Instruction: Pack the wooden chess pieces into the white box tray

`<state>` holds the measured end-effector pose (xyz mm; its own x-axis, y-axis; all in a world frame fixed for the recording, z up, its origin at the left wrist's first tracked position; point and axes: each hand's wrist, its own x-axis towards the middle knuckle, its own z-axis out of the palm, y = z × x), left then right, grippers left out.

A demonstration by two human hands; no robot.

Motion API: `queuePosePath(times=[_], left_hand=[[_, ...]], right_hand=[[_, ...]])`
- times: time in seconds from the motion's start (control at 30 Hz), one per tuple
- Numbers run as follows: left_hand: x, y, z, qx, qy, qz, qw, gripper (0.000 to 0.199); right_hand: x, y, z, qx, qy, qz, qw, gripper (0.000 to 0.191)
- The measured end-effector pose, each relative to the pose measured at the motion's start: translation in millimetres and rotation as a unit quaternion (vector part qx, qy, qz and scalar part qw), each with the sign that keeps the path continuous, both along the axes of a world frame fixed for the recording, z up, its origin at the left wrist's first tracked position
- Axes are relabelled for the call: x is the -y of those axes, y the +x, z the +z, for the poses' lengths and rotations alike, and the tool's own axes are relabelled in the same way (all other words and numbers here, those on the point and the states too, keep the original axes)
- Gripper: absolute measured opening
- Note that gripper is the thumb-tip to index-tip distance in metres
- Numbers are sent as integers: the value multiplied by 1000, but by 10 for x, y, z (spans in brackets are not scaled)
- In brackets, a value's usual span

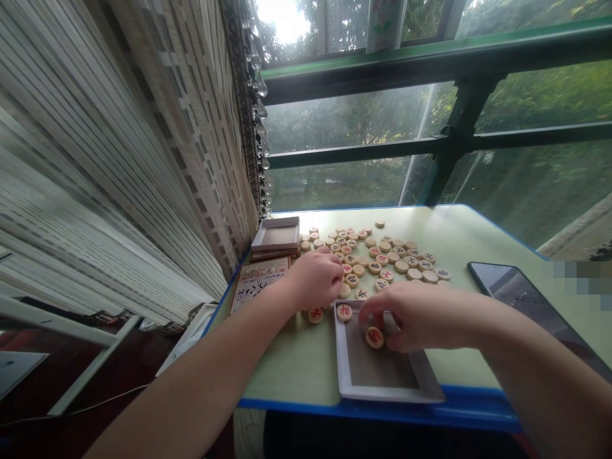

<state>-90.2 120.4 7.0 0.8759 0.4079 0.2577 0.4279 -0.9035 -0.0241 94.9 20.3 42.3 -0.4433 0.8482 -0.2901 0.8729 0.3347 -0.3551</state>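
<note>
Left hand (319,275) curled; right fingers (375,302) parted beside red-lettered disc (374,338)

- Bare left hand (315,277): fingertips hidden; grip, if any, seemingly unreadable.
- Shallow grey cardboard tray (389,390): far right corner behind bare right hand (415,315).
- Black rectangular glass-faced device (516,284): partly under forearm.
- Farthest round pale-wood discs (380,224): markings too small.

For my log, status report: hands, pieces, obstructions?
Right hand over shallow box, at red-marked piece. Left hand at loose pieces, grip hidden. Dark device rightward, seemingly not blocking.
</note>
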Motion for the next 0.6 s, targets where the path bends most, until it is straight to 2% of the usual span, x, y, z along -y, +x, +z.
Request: queuePosePath(times=[0.23,0.47,0.6], left_hand=[[6,-4,1,-10,7,5,1000,20],[2,0,6,-16,18,6,1000,19],[-3,-1,-3,-18,20,4,1000,19]], right_hand=[[2,-58,-112,-13,11,20,1000,11],[-28,-69,-71,-38,76,9,996,12],[-71,-100,-95,-48,143,-7,988,13]])
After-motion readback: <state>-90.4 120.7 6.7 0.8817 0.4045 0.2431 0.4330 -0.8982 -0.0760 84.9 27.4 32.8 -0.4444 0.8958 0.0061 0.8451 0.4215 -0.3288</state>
